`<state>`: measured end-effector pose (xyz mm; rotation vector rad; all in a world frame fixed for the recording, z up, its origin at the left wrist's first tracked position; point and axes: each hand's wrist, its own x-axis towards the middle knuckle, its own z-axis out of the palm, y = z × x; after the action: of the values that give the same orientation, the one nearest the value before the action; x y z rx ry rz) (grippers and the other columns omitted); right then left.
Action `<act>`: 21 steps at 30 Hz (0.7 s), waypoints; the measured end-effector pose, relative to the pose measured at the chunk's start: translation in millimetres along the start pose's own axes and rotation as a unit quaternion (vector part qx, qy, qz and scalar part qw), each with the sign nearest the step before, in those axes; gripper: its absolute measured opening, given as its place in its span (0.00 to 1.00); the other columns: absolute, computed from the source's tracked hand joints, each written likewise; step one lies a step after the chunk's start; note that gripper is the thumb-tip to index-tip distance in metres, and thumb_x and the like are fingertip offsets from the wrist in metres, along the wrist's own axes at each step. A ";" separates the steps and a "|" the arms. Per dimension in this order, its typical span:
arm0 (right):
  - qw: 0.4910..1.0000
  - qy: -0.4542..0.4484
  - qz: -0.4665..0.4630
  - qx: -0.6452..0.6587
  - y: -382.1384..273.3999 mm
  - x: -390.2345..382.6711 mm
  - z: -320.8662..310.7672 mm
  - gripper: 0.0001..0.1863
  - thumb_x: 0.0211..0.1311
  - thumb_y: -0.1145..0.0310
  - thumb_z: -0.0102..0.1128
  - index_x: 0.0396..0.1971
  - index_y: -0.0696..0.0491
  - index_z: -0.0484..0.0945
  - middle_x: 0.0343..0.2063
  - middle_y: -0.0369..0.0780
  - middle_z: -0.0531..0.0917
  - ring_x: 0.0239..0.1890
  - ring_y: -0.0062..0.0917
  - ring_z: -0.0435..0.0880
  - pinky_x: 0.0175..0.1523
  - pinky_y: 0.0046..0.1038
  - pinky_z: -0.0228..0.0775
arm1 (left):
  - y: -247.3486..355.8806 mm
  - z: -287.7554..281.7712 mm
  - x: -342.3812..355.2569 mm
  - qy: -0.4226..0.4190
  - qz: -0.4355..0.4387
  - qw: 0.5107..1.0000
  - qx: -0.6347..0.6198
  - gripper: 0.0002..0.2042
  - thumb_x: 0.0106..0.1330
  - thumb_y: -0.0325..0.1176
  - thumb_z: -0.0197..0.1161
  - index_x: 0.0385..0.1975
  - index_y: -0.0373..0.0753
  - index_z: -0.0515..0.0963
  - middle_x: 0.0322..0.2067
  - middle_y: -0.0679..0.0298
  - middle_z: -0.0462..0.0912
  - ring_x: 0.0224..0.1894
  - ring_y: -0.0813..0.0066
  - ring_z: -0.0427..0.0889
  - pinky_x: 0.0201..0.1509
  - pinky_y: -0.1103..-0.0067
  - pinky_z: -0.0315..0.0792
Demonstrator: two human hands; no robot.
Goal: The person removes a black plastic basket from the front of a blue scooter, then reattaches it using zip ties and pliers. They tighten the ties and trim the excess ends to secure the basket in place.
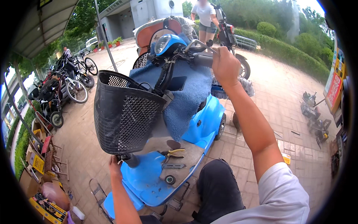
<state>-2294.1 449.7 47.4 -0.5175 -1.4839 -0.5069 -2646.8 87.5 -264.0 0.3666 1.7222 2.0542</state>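
Observation:
A blue mobility scooter [205,125] stands before me, a black mesh basket [125,112] on its front and a blue fleece cover [182,104] over its middle. My right hand [226,67] is closed on the right end of the handlebar [201,59], by the brake lever. My left hand [115,166] is low, below the basket beside the steering column [131,160], its fingers closed on something partly hidden. Yellow-handled pliers [175,153], a flat metal tool [174,165] and a small round part [170,180] lie on the footboard.
Parked bicycles [76,89] line the left, above cardboard boxes [28,183] and clutter. A person in a white top [204,15] stands behind the scooter beside another two-wheeler [235,48]. Metal equipment [313,112] lies on the paving at right. A hedge [283,56] borders the yard.

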 end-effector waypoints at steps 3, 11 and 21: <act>1.000 0.009 0.003 0.017 5.3 -1.5 8.0 0.08 0.60 0.65 0.60 0.26 0.52 0.72 0.19 0.41 0.78 0.22 0.38 0.79 0.25 0.36 0.68 | 2.2 -4.0 -1.5 0.004 0.008 0.999 0.037 0.20 0.72 0.50 0.51 0.51 0.40 0.75 0.42 0.67 0.79 0.49 0.73 0.74 0.57 0.67 0.65; 0.999 -0.033 0.031 0.016 22.8 -2.8 73.3 0.09 0.61 0.62 0.57 0.27 0.50 0.71 0.21 0.42 0.80 0.25 0.41 0.81 0.27 0.40 0.69 | 12.7 8.9 -17.8 0.029 0.008 0.993 0.110 0.19 0.72 0.47 0.49 0.52 0.41 0.76 0.46 0.66 0.79 0.52 0.71 0.74 0.55 0.67 0.66; 0.983 -0.163 0.066 -0.057 33.5 6.2 121.8 0.12 0.66 0.58 0.49 0.41 0.49 0.73 0.35 0.51 0.81 0.39 0.51 0.80 0.40 0.47 0.69 | -0.1 6.8 -16.3 0.019 0.104 0.988 0.110 0.14 0.70 0.34 0.52 0.49 0.35 0.77 0.44 0.62 0.81 0.49 0.73 0.76 0.53 0.77 0.68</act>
<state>-2369.8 550.6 55.8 -0.8138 -1.7249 -0.4165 -2629.3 85.5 -261.5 0.6023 2.0171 2.0248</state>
